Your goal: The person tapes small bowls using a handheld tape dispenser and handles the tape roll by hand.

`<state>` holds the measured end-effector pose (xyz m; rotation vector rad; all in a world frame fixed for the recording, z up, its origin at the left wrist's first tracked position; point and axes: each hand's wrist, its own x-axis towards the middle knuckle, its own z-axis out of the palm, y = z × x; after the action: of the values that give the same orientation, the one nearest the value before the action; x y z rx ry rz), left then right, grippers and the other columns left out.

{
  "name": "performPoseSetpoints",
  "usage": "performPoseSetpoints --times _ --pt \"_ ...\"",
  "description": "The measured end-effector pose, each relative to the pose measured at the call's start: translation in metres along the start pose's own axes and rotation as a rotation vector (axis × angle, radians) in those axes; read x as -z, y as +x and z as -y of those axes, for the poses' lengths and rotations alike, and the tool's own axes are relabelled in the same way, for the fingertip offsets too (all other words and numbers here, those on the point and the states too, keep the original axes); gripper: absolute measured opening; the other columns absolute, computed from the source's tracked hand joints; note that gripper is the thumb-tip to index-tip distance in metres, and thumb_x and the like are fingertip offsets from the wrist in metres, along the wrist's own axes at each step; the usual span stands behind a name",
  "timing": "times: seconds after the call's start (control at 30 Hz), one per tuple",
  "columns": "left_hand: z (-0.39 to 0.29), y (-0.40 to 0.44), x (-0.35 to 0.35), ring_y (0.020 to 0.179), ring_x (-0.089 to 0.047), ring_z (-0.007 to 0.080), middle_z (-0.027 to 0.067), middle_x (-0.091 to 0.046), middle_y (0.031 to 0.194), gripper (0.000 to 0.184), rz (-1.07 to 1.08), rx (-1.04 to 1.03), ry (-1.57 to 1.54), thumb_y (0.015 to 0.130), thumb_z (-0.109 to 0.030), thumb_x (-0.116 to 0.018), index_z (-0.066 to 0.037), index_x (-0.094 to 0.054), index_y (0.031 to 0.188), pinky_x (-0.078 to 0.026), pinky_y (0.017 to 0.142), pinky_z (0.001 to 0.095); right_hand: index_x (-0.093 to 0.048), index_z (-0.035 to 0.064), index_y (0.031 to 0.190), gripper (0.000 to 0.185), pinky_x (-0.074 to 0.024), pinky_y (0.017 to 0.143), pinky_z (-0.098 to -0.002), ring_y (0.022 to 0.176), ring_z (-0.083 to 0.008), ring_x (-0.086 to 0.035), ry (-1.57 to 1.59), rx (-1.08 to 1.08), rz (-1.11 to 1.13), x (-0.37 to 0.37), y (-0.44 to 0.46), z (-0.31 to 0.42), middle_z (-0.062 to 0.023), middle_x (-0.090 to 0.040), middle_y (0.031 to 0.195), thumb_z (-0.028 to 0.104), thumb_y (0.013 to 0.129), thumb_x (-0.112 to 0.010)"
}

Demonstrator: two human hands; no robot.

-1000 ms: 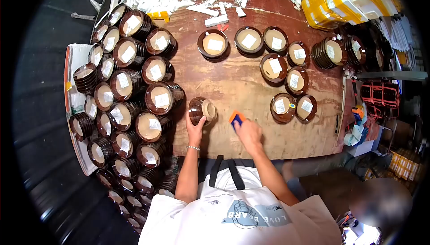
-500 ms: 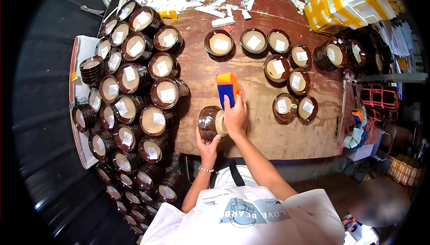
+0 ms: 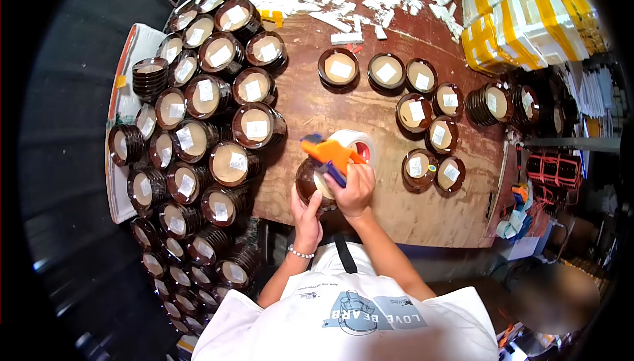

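My left hand (image 3: 308,221) grips a dark brown glossy bowl (image 3: 306,180) at its near left side; a round tan piece shows on the bowl, partly covered. A tape dispenser (image 3: 335,154), orange with blue parts, is in my right hand (image 3: 357,191), whose fingers wrap round its handle. The dispenser lies tilted just above the bowl and hides some of it. Its wide roll of clear tape (image 3: 341,138) with a red core sits at the far right of the handle. Whether tape touches the bowl I cannot tell.
Many stacked brown bowls (image 3: 256,125) with tan faces and white labels crowd the left. More labelled stacks (image 3: 415,113) stand on the wooden table (image 3: 370,229) at right. White foam scraps (image 3: 343,4) cover the back. Yellow-taped foam boxes (image 3: 522,24) are at far right.
The tape dispenser has turned from pointing away to pointing left, and dropped closer over the bowl. My hands stay close together. The view has shifted slightly.
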<state>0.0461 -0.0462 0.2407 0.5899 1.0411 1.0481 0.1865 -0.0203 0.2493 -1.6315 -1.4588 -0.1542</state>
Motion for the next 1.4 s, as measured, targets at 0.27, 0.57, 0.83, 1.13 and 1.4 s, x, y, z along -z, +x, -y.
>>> performPoseSetpoints --times 0.27,0.57,0.83,1.13,1.4 --pt "-0.001 -0.01 0.023 0.105 -0.069 0.015 0.0055 -0.062 0.129 0.061 -0.03 0.236 -0.195 0.095 -0.023 -0.075 -0.014 -0.043 0.146 -0.062 0.076 0.0342 -0.063 -0.0011 0.098 0.055 -0.0551 0.08 -0.0464 0.078 -0.0344 -0.067 0.238 0.49 0.222 -0.001 0.003 -0.016 -0.0142 -0.066 0.084 0.041 0.077 -0.09" --pt "-0.044 -0.077 0.095 0.117 -0.065 0.015 0.0033 -0.063 0.134 0.068 -0.269 0.38 -0.528 0.092 -0.039 -0.078 -0.017 -0.046 0.148 -0.06 0.088 0.0343 -0.064 -0.0011 0.086 0.03 -0.0518 0.071 -0.0428 0.071 -0.0301 -0.067 0.338 0.798 0.419 0.009 0.032 0.037 -0.0139 -0.07 0.086 0.027 0.097 -0.07" --pt "-0.15 -0.182 0.271 0.107 -0.066 0.0518 0.0331 -0.068 0.116 0.092 -1.223 -0.203 0.907 0.081 -0.052 -0.083 -0.004 -0.047 0.15 -0.054 0.092 0.0522 -0.065 -0.0081 0.113 0.042 -0.051 0.078 -0.0505 0.086 -0.0463 -0.063 -0.115 -0.02 0.36 0.008 -0.045 -0.055 -0.0275 -0.068 0.095 0.03 0.096 -0.073" --pt "-0.156 -0.205 0.463 0.127 -0.058 0.0501 0.0304 -0.053 0.145 0.076 -1.31 0.115 1.928 0.095 -0.038 -0.069 -0.017 -0.034 0.16 -0.056 0.093 0.0505 -0.066 -0.0046 0.12 0.047 -0.053 0.076 -0.0498 0.087 -0.0448 -0.068 -0.228 -0.238 0.278 -0.006 -0.036 -0.062 -0.0256 -0.073 0.102 0.039 0.101 -0.065" --pt "-0.125 -0.199 0.489 0.145 -0.042 0.0431 0.0226 -0.043 0.157 0.073 -1.425 0.083 1.997 0.094 -0.035 -0.071 -0.022 -0.04 0.159 -0.043 0.115 0.047 -0.066 -0.0056 0.119 0.046 -0.0532 0.079 -0.0482 0.089 -0.0438 -0.068 -0.166 -0.28 0.277 -0.017 -0.019 -0.045 -0.0264 -0.072 0.102 0.037 0.102 -0.065"
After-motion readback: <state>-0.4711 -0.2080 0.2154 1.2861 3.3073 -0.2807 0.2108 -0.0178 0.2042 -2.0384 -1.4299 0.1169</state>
